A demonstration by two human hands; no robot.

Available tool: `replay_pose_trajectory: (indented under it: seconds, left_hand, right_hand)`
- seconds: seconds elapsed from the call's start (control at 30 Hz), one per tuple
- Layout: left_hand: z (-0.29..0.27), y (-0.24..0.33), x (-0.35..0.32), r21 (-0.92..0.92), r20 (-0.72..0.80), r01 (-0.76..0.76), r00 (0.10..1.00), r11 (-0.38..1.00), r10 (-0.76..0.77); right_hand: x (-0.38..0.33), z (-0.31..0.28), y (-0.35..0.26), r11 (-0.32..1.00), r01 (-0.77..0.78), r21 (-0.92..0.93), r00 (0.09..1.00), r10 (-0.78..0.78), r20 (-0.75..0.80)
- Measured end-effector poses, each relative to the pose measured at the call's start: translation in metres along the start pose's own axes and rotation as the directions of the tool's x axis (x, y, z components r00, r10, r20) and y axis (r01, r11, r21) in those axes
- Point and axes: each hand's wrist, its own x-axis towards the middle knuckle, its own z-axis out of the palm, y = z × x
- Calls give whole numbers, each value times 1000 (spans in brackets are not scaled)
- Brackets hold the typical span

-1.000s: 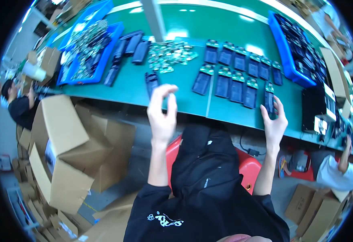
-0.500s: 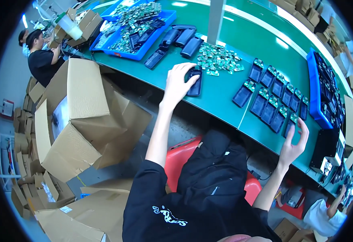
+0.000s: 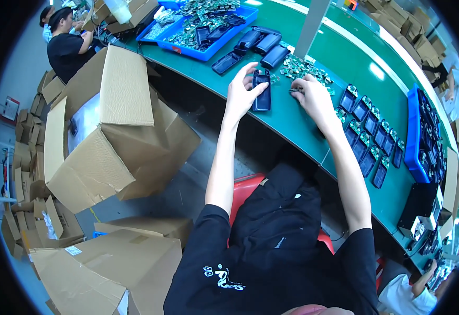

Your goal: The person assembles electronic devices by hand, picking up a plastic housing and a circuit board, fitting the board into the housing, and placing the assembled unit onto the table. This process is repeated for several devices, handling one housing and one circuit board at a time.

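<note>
My left hand (image 3: 243,93) grips a dark blue oblong casing (image 3: 262,92) lying near the front edge of the green bench (image 3: 292,131). My right hand (image 3: 312,96) is just right of it, fingers pinched at the edge of a heap of small green circuit boards (image 3: 304,68); whether a board is between the fingertips I cannot tell. Several more empty dark casings (image 3: 255,44) lie beyond the left hand. To the right, rows of dark casings with green boards fitted (image 3: 368,136) lie side by side.
A blue tray (image 3: 203,26) of boards and casings sits at the far left of the bench, another blue tray (image 3: 423,134) at the right. Large open cardboard boxes (image 3: 108,126) stand on the floor to my left. Another person (image 3: 66,42) works at far left.
The view has swung right to left. My right hand left the rows of filled casings and came to the heap of boards. My left hand stays on the dark casing.
</note>
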Motion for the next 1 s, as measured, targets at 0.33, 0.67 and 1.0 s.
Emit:
replay_pose_trajectory:
  seconds: [0.33,0.67,1.0]
  left_hand:
    - [8,11,-26,-428,101,173,984,887,-144]
    - [93,80,-157,-533,439,495,855,686,-276]
    - [124,74,-177,-400,454,433,859,808,-236]
  right_hand:
    - [-75,-40,-20,615,-52,787,978,189,-83]
    - [-189,-34,-44,195,13,981,859,500,-111]
    - [-221,-53,-52,939,36,341,891,124,-437]
